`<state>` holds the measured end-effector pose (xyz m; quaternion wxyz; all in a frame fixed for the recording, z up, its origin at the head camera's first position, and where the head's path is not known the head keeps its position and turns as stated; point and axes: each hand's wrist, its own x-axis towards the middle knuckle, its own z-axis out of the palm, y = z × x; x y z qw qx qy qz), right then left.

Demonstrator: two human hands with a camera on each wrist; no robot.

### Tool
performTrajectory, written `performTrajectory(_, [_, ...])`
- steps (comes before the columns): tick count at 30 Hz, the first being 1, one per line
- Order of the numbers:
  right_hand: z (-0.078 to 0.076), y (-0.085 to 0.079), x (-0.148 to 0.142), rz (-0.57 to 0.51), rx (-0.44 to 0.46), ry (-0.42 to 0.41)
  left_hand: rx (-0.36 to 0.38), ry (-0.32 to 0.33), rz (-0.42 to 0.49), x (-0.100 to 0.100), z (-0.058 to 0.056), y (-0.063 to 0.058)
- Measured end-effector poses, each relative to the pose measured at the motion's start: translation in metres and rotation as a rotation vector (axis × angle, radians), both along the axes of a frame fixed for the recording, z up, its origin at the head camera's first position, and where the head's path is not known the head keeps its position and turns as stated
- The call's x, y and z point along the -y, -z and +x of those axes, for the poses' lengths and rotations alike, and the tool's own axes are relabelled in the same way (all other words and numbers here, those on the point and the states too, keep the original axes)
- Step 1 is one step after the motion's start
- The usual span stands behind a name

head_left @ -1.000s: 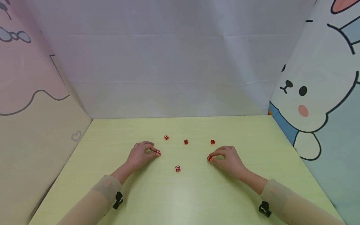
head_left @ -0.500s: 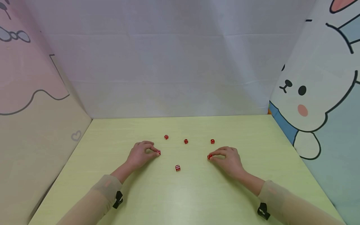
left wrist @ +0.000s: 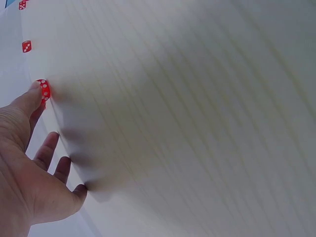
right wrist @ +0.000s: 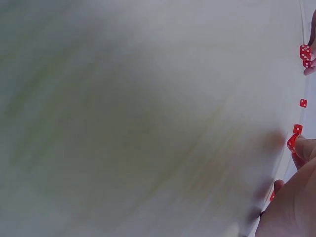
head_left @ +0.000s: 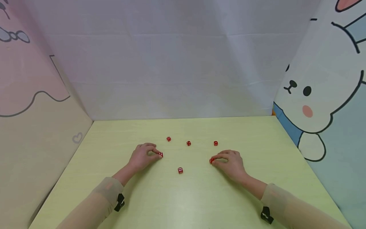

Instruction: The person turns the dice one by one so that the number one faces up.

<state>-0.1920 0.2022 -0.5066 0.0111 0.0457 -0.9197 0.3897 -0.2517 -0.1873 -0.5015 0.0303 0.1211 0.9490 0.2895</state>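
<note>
L die (head_left: 161, 155): L hand (head_left: 142, 158) pinching it.
R die (head_left: 211, 160): R hand (head_left: 232, 163) pinching it, abt 3 o'clk of L die.
Near loose die (head_left: 180, 170): sitting on bench (head_left: 183, 200) betw. hands, approx 4 o'clk of L die; L hand nearer.

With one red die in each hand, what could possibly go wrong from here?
The right hand only pinches the right die, which might slip and roll. The left hand could lose the left die the same way. The nearest die lies between the hands, slightly closer to the person; an inward sweep might knock it.
</note>
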Motion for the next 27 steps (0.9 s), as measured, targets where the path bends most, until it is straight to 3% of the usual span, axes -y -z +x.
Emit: performTrajectory(27, [0.0013,0.0076,-0.0060,0.131,-0.084,-0.030,0.005,0.003,0.004,0.0005,-0.0001,0.0009])
